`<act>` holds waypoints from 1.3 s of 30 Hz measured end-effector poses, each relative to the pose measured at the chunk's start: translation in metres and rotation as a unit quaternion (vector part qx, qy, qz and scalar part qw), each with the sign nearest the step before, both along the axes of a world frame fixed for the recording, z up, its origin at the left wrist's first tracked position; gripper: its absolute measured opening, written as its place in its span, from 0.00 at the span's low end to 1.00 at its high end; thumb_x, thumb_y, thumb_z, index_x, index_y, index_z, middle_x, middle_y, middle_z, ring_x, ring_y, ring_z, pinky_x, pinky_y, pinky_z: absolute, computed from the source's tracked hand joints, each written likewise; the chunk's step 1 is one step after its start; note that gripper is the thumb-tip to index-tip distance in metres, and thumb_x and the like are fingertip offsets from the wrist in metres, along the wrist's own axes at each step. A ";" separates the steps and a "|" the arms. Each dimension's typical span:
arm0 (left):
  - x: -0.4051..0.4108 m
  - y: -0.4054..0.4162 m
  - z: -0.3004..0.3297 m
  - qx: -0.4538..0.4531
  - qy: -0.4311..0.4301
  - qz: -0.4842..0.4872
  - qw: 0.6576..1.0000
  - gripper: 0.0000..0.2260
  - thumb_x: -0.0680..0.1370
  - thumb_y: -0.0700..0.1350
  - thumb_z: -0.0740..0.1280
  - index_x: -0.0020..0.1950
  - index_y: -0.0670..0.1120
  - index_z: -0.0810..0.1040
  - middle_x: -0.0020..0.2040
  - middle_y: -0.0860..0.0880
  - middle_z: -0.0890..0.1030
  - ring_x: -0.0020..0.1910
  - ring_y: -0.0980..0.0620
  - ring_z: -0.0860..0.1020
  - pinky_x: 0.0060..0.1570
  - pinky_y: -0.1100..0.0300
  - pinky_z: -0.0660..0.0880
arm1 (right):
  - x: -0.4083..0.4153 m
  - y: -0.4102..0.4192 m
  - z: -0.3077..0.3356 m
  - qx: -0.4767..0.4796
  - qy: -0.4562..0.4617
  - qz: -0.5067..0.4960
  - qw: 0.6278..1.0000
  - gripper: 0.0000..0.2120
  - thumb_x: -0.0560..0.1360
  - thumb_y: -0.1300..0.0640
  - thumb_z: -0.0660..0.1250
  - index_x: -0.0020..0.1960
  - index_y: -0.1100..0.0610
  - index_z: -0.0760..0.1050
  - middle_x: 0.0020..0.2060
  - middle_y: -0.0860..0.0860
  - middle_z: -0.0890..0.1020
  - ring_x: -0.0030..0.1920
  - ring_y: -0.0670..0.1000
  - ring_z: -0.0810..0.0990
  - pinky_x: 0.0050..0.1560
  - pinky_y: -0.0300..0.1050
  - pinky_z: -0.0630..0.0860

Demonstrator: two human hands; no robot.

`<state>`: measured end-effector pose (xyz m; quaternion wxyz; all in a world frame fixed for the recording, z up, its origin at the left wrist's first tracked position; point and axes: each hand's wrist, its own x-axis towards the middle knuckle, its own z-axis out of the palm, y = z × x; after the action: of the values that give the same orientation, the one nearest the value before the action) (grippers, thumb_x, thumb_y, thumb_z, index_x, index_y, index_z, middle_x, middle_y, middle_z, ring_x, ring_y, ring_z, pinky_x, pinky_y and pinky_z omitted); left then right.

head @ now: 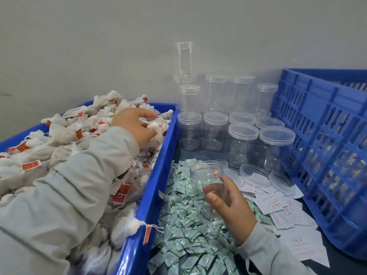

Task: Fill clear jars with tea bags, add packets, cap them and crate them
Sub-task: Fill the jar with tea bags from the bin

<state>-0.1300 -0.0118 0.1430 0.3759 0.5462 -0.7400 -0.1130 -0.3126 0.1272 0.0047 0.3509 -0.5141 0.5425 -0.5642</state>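
A blue bin point(156, 175) on the left is heaped with white tea bags point(65, 139) bearing red tags. My left hand point(135, 126) reaches into the heap's far right part and pinches a tea bag point(154, 126). My right hand point(228, 203) grips an open, empty clear jar point(206, 179), tilted over a pile of green-and-white packets point(186, 225). Capped clear jars point(242, 143) stand in rows behind it, some stacked.
A blue slotted crate point(321, 147) stands at the right, with jars seen dimly through its wall. White paper slips with red print point(278, 207) and loose clear lids point(256, 173) lie between the packets and the crate. A grey wall closes the back.
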 end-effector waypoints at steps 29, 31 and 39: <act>-0.032 0.053 -0.015 0.024 -0.268 -0.296 0.917 0.11 0.74 0.43 0.64 0.52 0.56 0.82 0.37 0.58 0.70 0.36 0.58 0.69 0.38 0.72 0.62 | 0.003 0.003 -0.005 -0.047 0.114 -0.054 0.991 0.34 0.58 0.43 0.75 0.62 0.41 0.69 0.54 0.47 0.78 0.52 0.38 0.76 0.48 0.31 0.74; -0.034 0.054 -0.017 0.049 -0.312 -0.296 0.901 0.13 0.76 0.43 0.62 0.54 0.57 0.81 0.41 0.57 0.70 0.40 0.57 0.70 0.46 0.67 0.66 | 0.004 0.004 -0.004 -0.052 0.144 -0.055 0.987 0.35 0.57 0.38 0.73 0.61 0.38 0.66 0.52 0.44 0.76 0.52 0.35 0.74 0.47 0.27 0.71; -0.037 0.052 -0.032 0.043 -0.348 -0.289 0.891 0.12 0.76 0.50 0.63 0.59 0.58 0.77 0.54 0.54 0.66 0.47 0.56 0.68 0.57 0.61 0.69 | 0.003 0.006 -0.002 -0.042 0.139 -0.033 0.989 0.34 0.59 0.41 0.77 0.60 0.37 0.65 0.52 0.42 0.78 0.51 0.38 0.77 0.49 0.31 0.74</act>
<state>-0.1665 0.0407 0.1110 0.0217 0.3284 -0.9429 -0.0509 -0.3092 0.1335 0.0022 0.2313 -0.5835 0.5783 -0.5211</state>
